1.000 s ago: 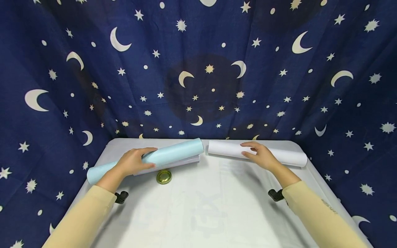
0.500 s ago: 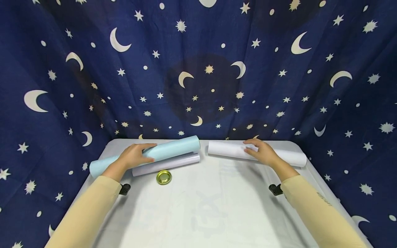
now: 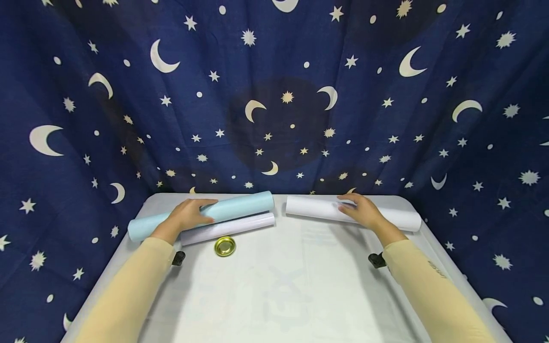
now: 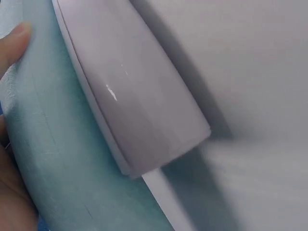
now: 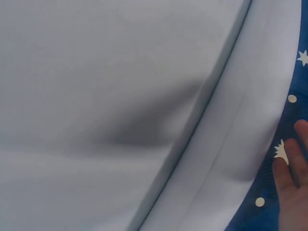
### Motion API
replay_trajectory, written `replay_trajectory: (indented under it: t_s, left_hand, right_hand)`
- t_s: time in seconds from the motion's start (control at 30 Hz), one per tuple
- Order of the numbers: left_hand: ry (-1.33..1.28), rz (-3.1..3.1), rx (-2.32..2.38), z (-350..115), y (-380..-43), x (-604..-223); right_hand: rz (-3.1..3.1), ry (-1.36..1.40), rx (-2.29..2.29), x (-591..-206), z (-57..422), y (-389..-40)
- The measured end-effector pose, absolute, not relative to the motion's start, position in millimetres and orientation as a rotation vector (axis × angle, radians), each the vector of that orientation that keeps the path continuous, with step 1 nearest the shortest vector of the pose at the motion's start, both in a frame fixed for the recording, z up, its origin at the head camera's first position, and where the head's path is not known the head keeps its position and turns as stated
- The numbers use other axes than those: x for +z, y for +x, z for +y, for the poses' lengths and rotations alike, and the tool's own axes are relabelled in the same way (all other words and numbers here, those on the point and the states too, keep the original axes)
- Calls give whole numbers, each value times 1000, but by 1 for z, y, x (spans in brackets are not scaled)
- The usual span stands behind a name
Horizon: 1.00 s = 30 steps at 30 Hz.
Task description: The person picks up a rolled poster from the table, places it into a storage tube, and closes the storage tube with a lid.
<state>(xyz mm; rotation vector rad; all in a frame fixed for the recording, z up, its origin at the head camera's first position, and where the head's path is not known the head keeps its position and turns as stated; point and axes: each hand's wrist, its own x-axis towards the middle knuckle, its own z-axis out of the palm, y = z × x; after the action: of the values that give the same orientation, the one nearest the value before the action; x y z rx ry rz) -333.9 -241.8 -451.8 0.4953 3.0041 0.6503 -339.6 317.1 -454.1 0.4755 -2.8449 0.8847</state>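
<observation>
My left hand (image 3: 186,218) grips a light blue roll (image 3: 240,206) that lies slanted along the far left of the table. In the left wrist view its thumb (image 4: 17,42) lies on the blue roll's side, while the other fingers go round behind. Right in front of that roll lies a thinner, glossy pale lilac roll (image 4: 130,86). My right hand (image 3: 363,212) hovers over the middle of a white roll (image 3: 315,206) at the far right, thumb and fingers spread apart. In the right wrist view those fingers (image 5: 293,166) extend loosely beyond the white roll's edge.
A small round gold dish (image 3: 225,246) sits just in front of the lilac roll. The white-covered table (image 3: 283,286) ends at a dark blue curtain (image 3: 283,114) with moons and stars, which encloses the back and both sides.
The left hand has shifted the light blue roll back, off the lilac roll, and set it lower behind it. The right hand has stayed nearly in place over the white roll.
</observation>
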Motion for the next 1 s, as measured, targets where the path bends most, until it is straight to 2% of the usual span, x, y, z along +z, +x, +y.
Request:
replay_trajectory:
  t_s: [0.5, 1.0]
  left_hand:
    - [409, 2931, 681, -246, -347, -468]
    - [363, 2910, 759, -246, -350, -472]
  right_hand:
    - [-2895, 366, 895, -466, 326, -345]
    - [-2859, 485, 845, -472, 329, -353]
